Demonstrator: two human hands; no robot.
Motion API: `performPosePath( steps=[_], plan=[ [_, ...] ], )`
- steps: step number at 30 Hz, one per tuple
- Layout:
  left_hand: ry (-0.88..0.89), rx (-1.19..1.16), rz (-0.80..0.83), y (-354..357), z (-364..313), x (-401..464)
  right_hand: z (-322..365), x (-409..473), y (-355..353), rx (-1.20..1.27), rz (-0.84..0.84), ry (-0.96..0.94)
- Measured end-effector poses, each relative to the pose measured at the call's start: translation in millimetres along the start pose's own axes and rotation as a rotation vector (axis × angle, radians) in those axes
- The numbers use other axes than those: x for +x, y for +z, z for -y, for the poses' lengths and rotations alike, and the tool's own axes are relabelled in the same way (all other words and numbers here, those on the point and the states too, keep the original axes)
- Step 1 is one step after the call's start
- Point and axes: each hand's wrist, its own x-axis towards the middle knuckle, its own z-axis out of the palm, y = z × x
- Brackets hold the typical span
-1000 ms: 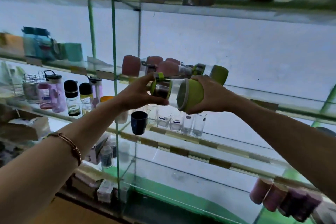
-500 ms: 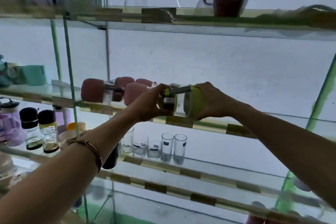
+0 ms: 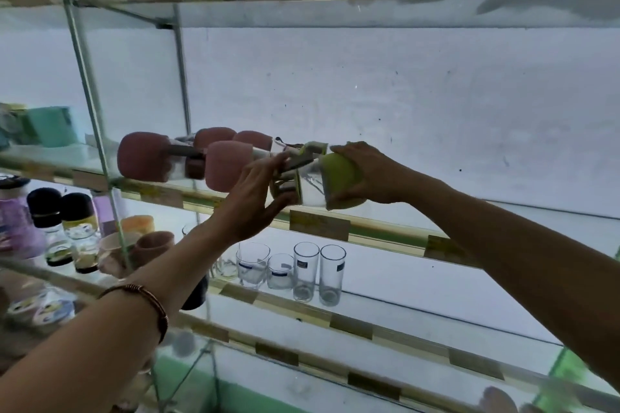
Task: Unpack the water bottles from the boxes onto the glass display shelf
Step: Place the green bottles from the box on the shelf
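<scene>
the green-sleeved water bottle (image 3: 322,183) lies on its side at the front edge of the glass display shelf (image 3: 369,228), just right of the pink bottles. the right hand (image 3: 365,174) wraps its grip around the green base end, closed on the bottle. the left hand (image 3: 258,198) has its fingers spread fairly wide at the cap end, fingertips touching the lid and its strap, steadying more than clasping.

to do this step well, i would keep the right hand's hold firm until the bottle's side rests fully on the glass, then roll or slide it back from the edge so it sits in line with the pink ones. the bottle is round, so it may roll; the left hand should check it at the cap before either hand lets go. set it down softly, glass on glass.

counted: four pink bottles (image 3: 228,169) lying on this shelf, though they overlap and one more could hide behind. a second green-capped bottle (image 3: 313,148) seems to lie just behind the held one. on the shelf below, four clear drinking glasses (image 3: 305,273) in a row, perhaps a fifth glass piece partly behind the left forearm. at far left, two black-capped jars (image 3: 60,228).
</scene>
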Motion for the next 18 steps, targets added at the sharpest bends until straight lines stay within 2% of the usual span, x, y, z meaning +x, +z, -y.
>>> performPosePath(
  steps=[2,6,10,13,18],
  plan=[
    [0.046,0.018,-0.028,8.4,2.4,0.0,2.7,2.2,1.5,0.014,-0.031,-0.007],
    [-0.013,0.032,-0.019,12.8,3.0,1.3,9.6,-0.3,12.6,0.022,-0.11,0.039],
    [-0.038,0.012,0.017,8.7,-1.7,1.3,12.8,-2.3,14.0,0.013,-0.106,0.047],
    [-0.045,-0.028,0.039,2.2,-3.6,-1.5,15.7,-8.8,18.3,0.056,-0.113,0.121],
    [-0.037,-0.08,-0.019,-9.2,-12.5,-8.0,25.8,-26.6,15.8,0.028,-0.185,0.154]
  ],
)
